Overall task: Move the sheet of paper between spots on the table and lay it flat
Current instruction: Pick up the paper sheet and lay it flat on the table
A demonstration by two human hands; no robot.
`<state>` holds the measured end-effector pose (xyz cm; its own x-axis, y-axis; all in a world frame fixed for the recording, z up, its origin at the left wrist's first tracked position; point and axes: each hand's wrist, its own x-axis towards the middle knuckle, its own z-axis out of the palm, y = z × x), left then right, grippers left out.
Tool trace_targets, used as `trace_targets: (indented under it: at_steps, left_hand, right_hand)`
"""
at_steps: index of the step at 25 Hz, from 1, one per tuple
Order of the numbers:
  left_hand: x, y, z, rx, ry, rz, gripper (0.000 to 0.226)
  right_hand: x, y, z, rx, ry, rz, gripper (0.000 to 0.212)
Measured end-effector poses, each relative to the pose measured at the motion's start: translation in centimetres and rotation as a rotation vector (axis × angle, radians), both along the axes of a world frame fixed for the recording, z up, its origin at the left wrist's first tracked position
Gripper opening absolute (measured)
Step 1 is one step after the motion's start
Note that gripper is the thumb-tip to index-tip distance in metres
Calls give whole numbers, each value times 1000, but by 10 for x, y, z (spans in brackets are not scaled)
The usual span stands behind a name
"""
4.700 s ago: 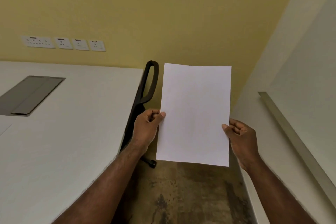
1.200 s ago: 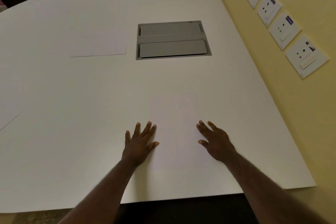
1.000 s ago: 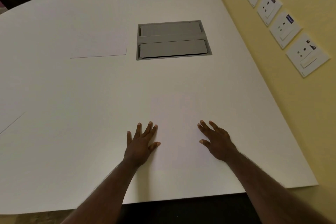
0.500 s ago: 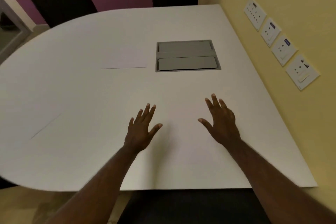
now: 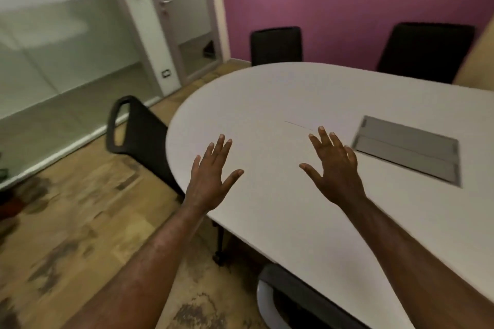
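Observation:
My left hand [image 5: 211, 176] and my right hand [image 5: 334, 165] hover, palms down and fingers spread, over the near left part of the white oval table [image 5: 240, 104]. Neither hand holds anything. A white sheet of paper [image 5: 310, 117] lies flat beyond my right fingertips; only its thin near edge shows as a dark line. The sheet that lay between my hands a moment ago cannot be made out against the white tabletop.
A grey cable box lid [image 5: 406, 149] is set into the table at the right. Black chairs stand at the far side [image 5: 276, 45] [image 5: 425, 51], at the left [image 5: 136, 128] and right below me [image 5: 294, 299]. A glass wall and door are at the left.
The sheet was carried to the table and laid flat. Both hands then lifted off it, and my view swung left toward the table's rounded end.

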<state>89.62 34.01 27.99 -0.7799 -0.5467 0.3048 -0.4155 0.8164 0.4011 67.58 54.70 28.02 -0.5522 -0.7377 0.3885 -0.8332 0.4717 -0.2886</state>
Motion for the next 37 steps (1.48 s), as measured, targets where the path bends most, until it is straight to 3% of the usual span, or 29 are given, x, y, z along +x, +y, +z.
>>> trace_targets:
  at_steps: [10, 19, 28, 37]
  left_hand:
    - [218, -119, 32, -110, 125, 510, 71]
    - [366, -281, 43, -76, 132, 617, 73]
    - [410, -468, 31, -69, 110, 655, 71]
    - [359, -703, 26, -37, 56, 588, 71]
  right_hand:
    - [150, -231, 45, -89, 67, 457, 63]
    - [292, -431, 30, -119, -7, 618, 65]
    - [332, -647, 18, -107, 20, 699, 66]
    - [288, -872, 17, -50, -2, 600, 66]
